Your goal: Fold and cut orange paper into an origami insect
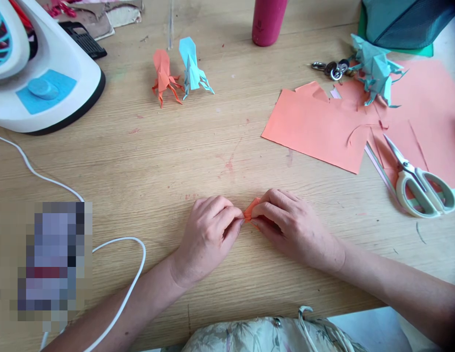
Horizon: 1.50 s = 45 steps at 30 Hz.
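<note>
A small folded piece of orange paper (252, 207) is pinched between both hands near the table's front edge. My left hand (212, 230) grips its left end between thumb and fingertips. From the other side, my right hand (289, 222) holds it the same way, and its fingers hide much of the paper. Beyond the hands stand an orange origami figure (163, 73) and a light blue origami figure (192, 68), both with thin legs. To the right lie orange paper sheets (315, 129) and white-handled scissors (414, 181) with their blades nearly closed.
A white fan base (73, 83) stands at the far left, with a white cable (40, 173) running along the table. At the back are a magenta cup (268, 22), keys (335, 71), teal origami figures (377, 71) and a teal pouch (399, 22). A blurred-out object (53, 259) lies at left.
</note>
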Tool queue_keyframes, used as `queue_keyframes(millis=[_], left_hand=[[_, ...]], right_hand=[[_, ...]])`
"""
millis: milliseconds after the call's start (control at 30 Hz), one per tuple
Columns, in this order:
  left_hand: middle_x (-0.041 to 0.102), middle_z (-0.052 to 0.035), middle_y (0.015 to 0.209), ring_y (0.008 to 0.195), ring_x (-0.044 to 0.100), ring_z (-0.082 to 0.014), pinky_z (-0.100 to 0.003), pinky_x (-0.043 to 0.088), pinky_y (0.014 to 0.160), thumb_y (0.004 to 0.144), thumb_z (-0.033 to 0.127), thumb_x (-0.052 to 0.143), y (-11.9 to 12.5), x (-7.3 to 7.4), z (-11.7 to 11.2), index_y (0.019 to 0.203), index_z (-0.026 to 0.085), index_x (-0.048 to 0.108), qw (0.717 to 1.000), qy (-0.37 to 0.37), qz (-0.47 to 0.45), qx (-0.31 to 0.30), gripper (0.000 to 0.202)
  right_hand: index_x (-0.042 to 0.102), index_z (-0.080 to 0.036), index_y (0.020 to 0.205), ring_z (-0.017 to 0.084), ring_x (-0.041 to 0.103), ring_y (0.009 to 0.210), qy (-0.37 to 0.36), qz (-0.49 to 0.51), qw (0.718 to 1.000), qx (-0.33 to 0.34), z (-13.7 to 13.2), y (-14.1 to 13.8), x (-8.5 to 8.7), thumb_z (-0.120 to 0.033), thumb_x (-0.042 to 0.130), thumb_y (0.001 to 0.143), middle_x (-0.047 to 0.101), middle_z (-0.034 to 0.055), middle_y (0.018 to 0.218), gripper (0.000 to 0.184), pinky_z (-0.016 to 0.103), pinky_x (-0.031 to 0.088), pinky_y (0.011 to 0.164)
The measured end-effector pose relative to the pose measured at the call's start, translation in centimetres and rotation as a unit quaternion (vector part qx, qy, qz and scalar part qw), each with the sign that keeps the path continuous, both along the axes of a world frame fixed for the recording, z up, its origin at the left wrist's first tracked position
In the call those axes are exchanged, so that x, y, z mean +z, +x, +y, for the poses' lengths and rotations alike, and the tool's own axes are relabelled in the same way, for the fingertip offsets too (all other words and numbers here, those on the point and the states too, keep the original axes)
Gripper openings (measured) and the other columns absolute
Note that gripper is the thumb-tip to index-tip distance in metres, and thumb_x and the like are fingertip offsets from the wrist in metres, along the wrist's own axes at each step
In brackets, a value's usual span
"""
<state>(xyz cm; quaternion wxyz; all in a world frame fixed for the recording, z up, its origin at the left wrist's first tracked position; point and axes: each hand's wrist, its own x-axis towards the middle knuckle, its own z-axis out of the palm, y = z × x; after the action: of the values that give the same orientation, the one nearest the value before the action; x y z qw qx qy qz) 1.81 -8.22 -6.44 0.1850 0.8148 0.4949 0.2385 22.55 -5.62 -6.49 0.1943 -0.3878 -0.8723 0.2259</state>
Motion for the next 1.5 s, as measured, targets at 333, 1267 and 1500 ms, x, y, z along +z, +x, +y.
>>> queue_keyframes(millis=[333,1267,1500], left_hand=[[0.065,-0.0023,0.086,0.083,0.060,-0.0184,-0.036,0.040,0.078,0.094,0.013,0.056,0.5,0.5,-0.3,0.086,0.019,0.062,0.999,-0.035,0.017,0.031,0.011],[0.064,-0.0002,0.084,0.080,0.059,-0.0183,-0.036,0.037,0.078,0.089,0.013,0.059,0.7,1.2,0.1,0.082,0.020,0.059,0.995,-0.081,0.026,0.053,0.011],[0.064,-0.0001,0.081,0.076,0.058,-0.0184,-0.037,0.037,0.076,0.085,0.012,0.062,0.9,1.1,0.2,0.077,0.020,0.057,0.993,-0.078,0.058,0.069,0.012]], right_hand=[[0.067,-0.017,0.088,0.019,0.058,0.079,0.001,-0.029,0.999,-0.028,-0.2,-0.5,0.1,-0.021,0.053,0.098,0.062,0.0071,0.087,0.018,0.034,0.045,0.075],[0.061,-0.018,0.081,0.019,0.052,0.076,-0.023,-0.049,0.997,-0.049,-0.2,-1.1,0.1,-0.021,0.057,0.093,0.058,0.0055,0.084,0.013,0.034,0.040,0.071],[0.061,-0.019,0.081,0.020,0.052,0.076,-0.021,-0.045,0.997,-0.052,-0.2,-1.2,0.1,-0.021,0.057,0.092,0.058,0.0053,0.082,0.012,0.034,0.040,0.071]])
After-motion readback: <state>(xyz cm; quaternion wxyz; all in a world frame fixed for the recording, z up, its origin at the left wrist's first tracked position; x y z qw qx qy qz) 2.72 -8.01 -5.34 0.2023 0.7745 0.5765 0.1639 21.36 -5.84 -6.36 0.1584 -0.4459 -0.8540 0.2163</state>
